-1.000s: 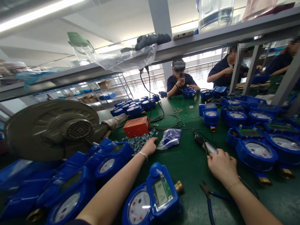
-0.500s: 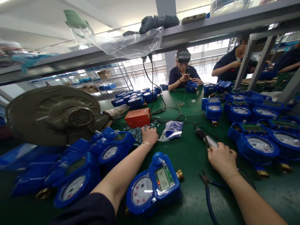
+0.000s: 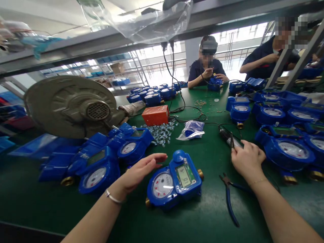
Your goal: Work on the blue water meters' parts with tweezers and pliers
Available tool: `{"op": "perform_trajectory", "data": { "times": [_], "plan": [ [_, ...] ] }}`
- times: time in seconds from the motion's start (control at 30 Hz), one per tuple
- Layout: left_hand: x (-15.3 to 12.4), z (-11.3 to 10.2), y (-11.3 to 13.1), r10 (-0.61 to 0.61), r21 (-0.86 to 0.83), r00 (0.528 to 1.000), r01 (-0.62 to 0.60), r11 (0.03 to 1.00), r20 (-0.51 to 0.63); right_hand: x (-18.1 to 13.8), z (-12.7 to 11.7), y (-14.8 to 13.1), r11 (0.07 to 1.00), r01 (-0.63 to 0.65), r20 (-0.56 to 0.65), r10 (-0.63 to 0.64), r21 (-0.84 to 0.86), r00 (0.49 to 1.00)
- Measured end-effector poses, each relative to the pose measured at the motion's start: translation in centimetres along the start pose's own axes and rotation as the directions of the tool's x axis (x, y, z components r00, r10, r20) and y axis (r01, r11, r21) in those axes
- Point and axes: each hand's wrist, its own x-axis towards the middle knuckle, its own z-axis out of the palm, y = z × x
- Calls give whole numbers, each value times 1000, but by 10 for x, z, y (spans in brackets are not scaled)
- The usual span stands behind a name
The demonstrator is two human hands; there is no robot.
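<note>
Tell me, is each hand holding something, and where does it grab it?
The right hand grips a thin metal tool by its near end. The left hand hovers open beside the blue meter, holding nothing.

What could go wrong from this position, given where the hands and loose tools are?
1. The left hand hovers open beside the blue plastic water meter with the round dial; a sweep might knock it.
2. The blue-handled pliers lie by the right forearm, which might drag them.
3. The right hand grips a slim black-and-silver tool whose black cable trails near the pile of small grey parts and could scatter them.
</note>
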Motion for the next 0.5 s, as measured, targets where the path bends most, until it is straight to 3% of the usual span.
{"op": "perform_trajectory", "data": {
  "times": [0.07, 0.13, 0.23, 0.37, 0.5],
  "plan": [
    [-20, 8, -9, -70, -282, 984, 114, 953, 162, -3, -2, -4, 999, 41, -16, -40, 22, 999],
    [-30, 19, -19, -152, -485, 961, 250, 838, 231, -6, -4, -8, 996, 78, -7, -78, 42, 997],
    [-30, 33, -27, -231, -593, 954, 299, 748, 190, -7, -6, -7, 989, 127, 32, -129, 74, 991],
    [-35, 50, -18, -232, -685, 965, 249, 684, 118, -3, -8, 1, 978, 157, 73, -168, 135, 983],
    [-59, 78, -11, -249, -818, 965, 206, 538, 79, -4, -6, 1, 970, 159, 96, -179, 184, 979]
  ]
}}
